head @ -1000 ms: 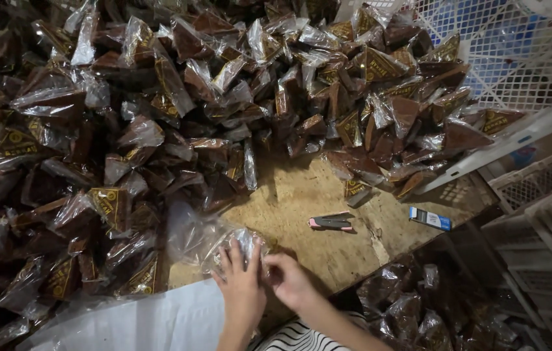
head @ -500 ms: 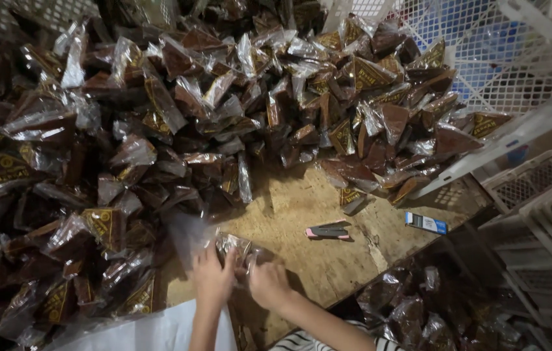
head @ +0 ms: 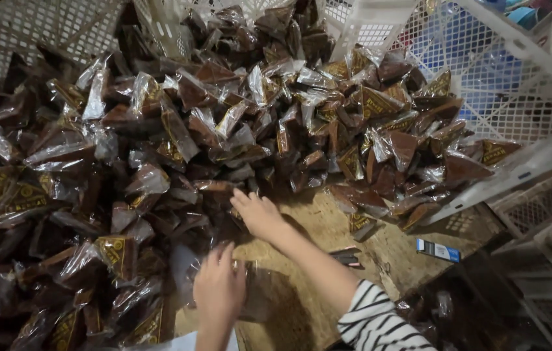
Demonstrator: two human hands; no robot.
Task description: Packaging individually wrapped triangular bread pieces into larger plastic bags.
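Packets fill nearly the whole view: a heap of small triangular brown treats sealed in clear crinkly plastic with gold-printed labels [head: 178,130], banked from nine o'clock round to two o'clock against white plastic lattice crates [head: 510,84]. The crates seem to serve as walls that keep the pile from sliding off the bare tan wooden board [head: 328,227] at the centre.

At six o'clock the left hand [head: 218,289] lies flat with fingers spread, pressing on a clear, nearly empty plastic bag [head: 259,292] that rests on the board. It looks held that way to keep the flimsy film from shifting; the palm is open and grasps nothing else that I can see.

Just above, toward the middle, the right hand [head: 259,213] reaches from a black-and-white striped sleeve [head: 380,322] to the pile's near edge. Its fingers are loosely curled and touching the nearest packets, though whether they have closed on one I cannot tell, as the fingertips are lost among the wrappers.

At four o'clock a small blue-and-white flat box [head: 438,249] lies on the board, and a dark slim object [head: 347,257] sits just beside the right forearm, both well apart from the hands.
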